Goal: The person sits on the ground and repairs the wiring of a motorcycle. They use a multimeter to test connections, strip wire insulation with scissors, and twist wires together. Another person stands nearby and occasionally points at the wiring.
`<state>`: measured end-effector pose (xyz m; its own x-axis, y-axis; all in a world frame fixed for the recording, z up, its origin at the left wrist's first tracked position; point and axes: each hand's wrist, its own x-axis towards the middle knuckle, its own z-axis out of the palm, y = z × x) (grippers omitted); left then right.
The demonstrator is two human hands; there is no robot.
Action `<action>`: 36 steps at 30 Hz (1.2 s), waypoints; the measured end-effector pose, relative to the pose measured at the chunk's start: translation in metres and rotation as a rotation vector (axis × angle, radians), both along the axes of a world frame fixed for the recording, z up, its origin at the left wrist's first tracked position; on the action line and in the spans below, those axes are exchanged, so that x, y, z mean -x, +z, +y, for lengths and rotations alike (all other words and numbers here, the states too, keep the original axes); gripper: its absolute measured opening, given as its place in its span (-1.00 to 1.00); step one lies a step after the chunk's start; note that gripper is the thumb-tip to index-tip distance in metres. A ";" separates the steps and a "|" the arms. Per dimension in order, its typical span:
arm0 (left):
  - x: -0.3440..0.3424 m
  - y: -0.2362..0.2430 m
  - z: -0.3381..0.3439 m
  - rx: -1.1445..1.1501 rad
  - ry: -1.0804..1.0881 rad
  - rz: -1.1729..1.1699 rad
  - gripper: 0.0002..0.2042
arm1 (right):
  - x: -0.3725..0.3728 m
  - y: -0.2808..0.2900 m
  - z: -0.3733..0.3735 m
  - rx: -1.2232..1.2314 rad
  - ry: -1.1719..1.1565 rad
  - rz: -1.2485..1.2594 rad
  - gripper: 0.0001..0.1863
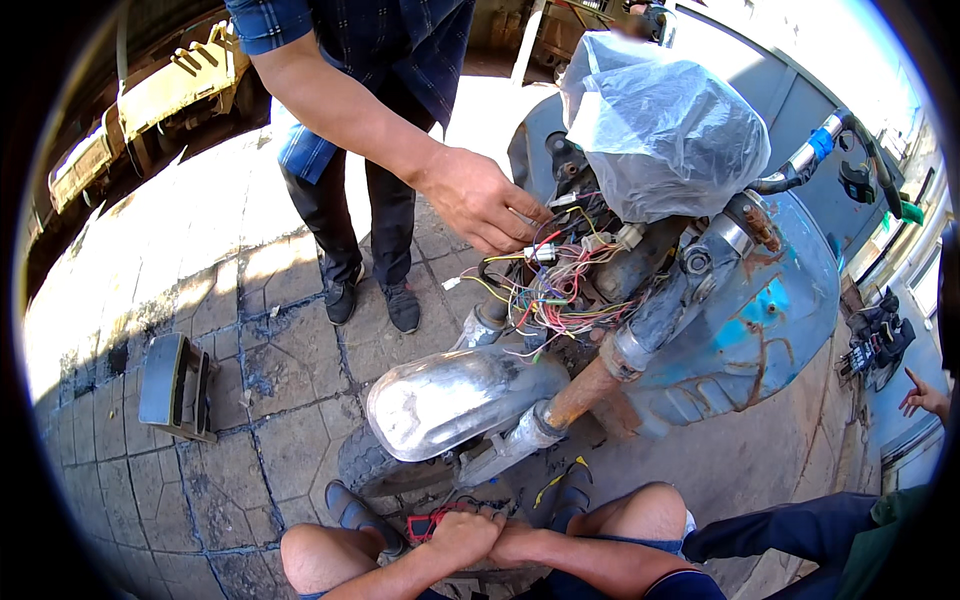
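While a co-worker's hand (485, 203) apparently sorts wires (570, 290), left hand (463, 538) and right hand (514, 545) meet, fingers curled, any hold untellable; next likely calls for isolating one wire.

A low stool (160, 382) on grimy paving slabs (292, 362), with yellow metal machinery (192, 84) well beyond it.

Exposed tangle of multicoloured wires (560, 298) on the motorcycle's (656, 322) front

Hard sunlight bleaches the paving (220, 235) beyond and left of the shaded hands (467, 537); glare spots the fender (450, 395) ahead of them; fisheye edges bend into black
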<state>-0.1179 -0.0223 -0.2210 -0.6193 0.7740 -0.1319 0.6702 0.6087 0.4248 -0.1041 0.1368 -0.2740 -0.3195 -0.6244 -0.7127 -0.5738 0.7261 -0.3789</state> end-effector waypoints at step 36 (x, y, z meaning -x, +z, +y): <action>0.002 0.011 -0.001 0.029 0.001 -0.066 -0.71 | 0.002 0.021 -0.002 0.056 -0.047 0.003 -0.70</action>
